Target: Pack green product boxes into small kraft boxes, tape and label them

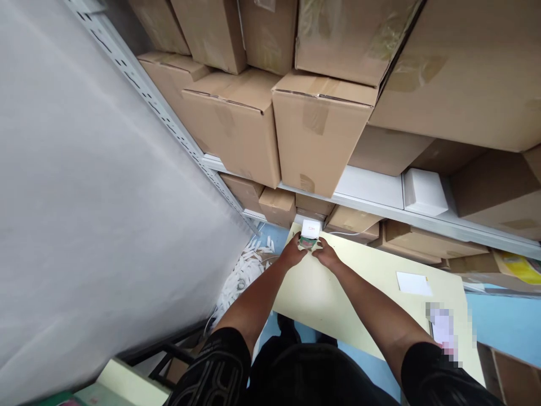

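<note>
At the far left end of the pale yellow table, both arms reach forward to a small green packet or box with a pinkish patch. My left hand grips its left side, fingers curled. The right edge is between the bent fingers and thumb of my right hand. Directly behind it, a white box with small red print touches or nearly touches the green item; I cannot tell if the two are joined.
Taped cardboard boxes fill the metal shelving ahead, which overhangs the table. White paper strips heap on the floor at left, beside a grey sheet wall. A white card and a blurred-out object lie at the table's right.
</note>
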A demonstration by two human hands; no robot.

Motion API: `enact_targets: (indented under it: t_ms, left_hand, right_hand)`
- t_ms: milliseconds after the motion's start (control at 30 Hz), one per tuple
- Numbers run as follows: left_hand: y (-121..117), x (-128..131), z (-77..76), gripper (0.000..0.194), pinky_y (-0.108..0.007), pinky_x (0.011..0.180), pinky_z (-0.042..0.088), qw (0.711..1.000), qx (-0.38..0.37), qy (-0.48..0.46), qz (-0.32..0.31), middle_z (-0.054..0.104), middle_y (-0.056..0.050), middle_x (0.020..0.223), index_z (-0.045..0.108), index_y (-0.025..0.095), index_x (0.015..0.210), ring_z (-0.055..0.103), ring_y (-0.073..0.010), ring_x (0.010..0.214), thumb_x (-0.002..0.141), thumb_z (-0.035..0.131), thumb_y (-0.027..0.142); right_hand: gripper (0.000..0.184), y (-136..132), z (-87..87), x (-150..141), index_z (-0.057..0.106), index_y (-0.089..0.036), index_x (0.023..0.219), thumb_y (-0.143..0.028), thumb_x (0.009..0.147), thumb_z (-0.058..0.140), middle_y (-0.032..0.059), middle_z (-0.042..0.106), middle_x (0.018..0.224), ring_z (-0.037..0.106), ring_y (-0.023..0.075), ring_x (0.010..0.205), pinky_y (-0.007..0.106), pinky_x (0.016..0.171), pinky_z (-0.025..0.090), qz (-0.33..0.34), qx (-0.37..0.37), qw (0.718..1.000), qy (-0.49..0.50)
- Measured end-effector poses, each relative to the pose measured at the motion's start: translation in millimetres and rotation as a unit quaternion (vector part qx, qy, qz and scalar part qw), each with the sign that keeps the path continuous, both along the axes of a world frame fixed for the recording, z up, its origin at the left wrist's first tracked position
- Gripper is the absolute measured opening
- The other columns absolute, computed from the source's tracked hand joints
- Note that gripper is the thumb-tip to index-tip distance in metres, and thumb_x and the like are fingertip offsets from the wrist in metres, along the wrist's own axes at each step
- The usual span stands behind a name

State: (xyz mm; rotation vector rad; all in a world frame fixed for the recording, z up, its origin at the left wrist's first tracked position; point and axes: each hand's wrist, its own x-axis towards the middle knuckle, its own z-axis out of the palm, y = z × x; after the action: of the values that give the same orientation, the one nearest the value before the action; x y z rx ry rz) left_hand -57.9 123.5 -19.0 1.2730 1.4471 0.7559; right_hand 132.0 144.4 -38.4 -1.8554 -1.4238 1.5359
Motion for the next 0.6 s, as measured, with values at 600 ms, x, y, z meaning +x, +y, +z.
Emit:
enact_targets:
  t_ms: [600]
  left_hand:
    - [-202.0, 6.2, 8.1, 0.032, -0.036, 0.089, 0.056, 0.971, -0.106, -0.028, 0.213, 0.071, -0.01, 0.114, 0.066, 0.018, 0.11, 0.069, -0.0223, 0.1, 0.078, 0.072, 0.021]
  right_hand:
    - [0.055, -133.3, 17.3, 78.0, 0.065, -0.022, 0.12, -0.043, 0.07, 0.067, 0.0126, 0.074, 0.123, 0.073, 0.0292, 0.105, 0.041, 0.085, 0.06, 0.042, 0.011, 0.997, 0.065]
